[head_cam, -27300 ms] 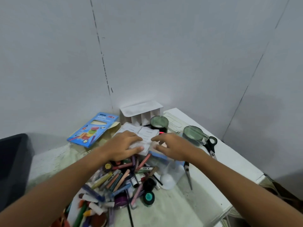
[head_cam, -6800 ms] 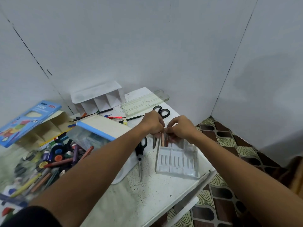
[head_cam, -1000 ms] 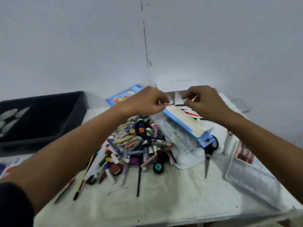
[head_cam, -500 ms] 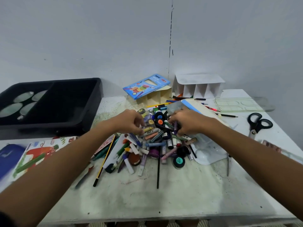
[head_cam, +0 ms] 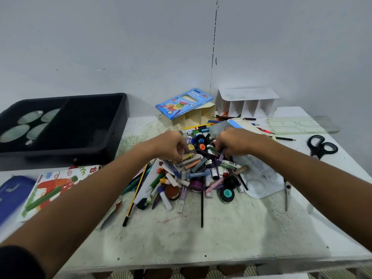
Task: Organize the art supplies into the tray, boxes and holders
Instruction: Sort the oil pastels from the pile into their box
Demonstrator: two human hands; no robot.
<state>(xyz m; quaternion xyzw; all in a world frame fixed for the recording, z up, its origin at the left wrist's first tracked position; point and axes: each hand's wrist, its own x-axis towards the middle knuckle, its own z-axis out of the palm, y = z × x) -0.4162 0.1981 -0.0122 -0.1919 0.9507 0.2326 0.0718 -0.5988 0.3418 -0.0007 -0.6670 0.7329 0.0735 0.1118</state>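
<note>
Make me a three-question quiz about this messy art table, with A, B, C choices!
1. Where is the black tray?
A. far left of the table
B. under the scissors
C. on the floor

2. What colour are the scissors' handles?
A. red
B. black
C. yellow

3. What are both hands doing?
A. resting flat on bare table
B. reaching into the crayon pile
C. holding the scissors

Answers: 1 A, the tray sits at the table's far left. 2 B, the loops are black. 3 B, the left hand and right hand have curled fingers in the pile.
</note>
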